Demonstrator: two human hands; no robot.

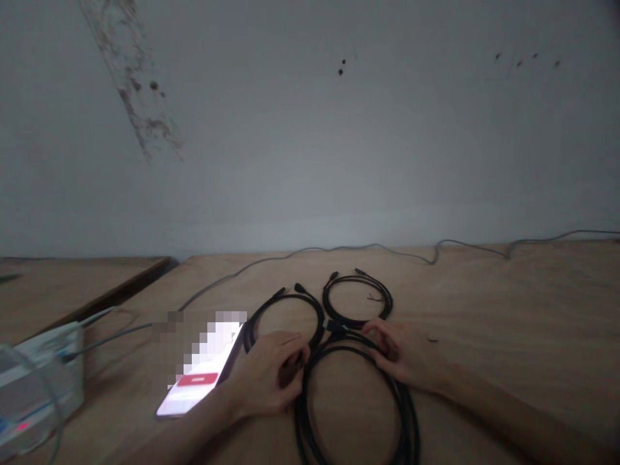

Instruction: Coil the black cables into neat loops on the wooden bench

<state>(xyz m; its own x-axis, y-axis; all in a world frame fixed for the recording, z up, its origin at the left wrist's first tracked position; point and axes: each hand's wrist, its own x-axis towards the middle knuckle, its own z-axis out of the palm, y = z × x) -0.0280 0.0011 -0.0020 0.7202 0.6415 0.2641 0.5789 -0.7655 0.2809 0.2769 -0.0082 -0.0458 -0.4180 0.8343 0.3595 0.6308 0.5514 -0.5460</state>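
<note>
Three coils of black cable lie on the wooden table. The nearest coil (307,413) is the largest, with a plug end (333,326) at its top. My left hand (271,371) is at its upper left side, fingers curled onto the cable. At its upper right, my right hand (397,355) has thumb and fingers closed on the same cable. Behind my left hand sits a second coil (317,310), partly covered by that hand, with two connector ends at its top. A third, smaller coil (358,323) rests behind my right hand, its two ends pointing up.
A lit phone (208,371) lies left of my left hand, partly pixelated. At the far left is a white device (43,387) with a red light and cables. A thin grey cable (310,248) runs along the table's back near the wall (310,142).
</note>
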